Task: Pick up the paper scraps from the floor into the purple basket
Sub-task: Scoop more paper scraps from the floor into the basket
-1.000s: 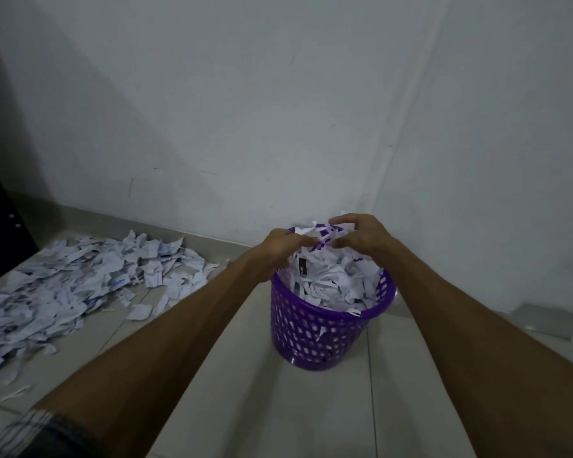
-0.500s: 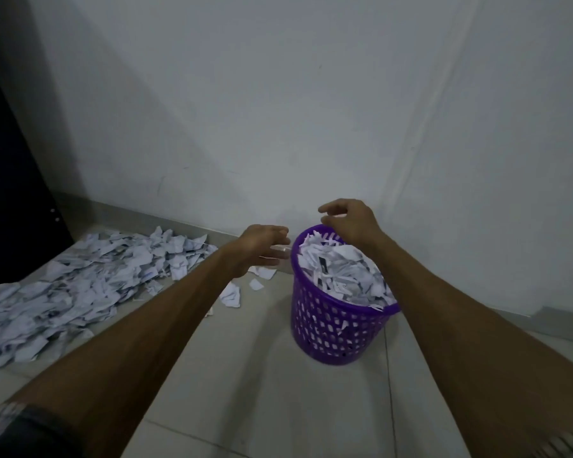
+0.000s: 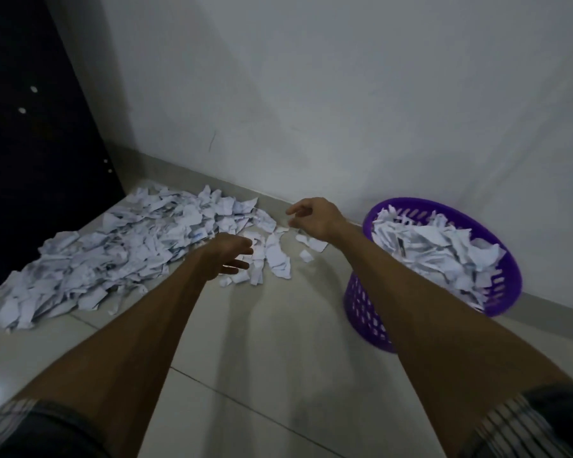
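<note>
Reaching over the paper scraps [image 3: 119, 256] heaped on the floor [image 3: 262, 342], the left hand [image 3: 227, 257] and right hand [image 3: 313, 216] hung loose and empty, and another big handful risked spilling off the already brimming purple basket [image 3: 506, 282].

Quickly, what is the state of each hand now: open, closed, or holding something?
Left hand: open, empty, above the scraps.
Right hand: open, fingers loosely curled, holding nothing.

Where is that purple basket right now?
In the head view, the purple perforated plastic basket stands on the tiled floor at the right, close to the white wall, just beyond the person's right forearm and heaped with white paper scraps.
</note>
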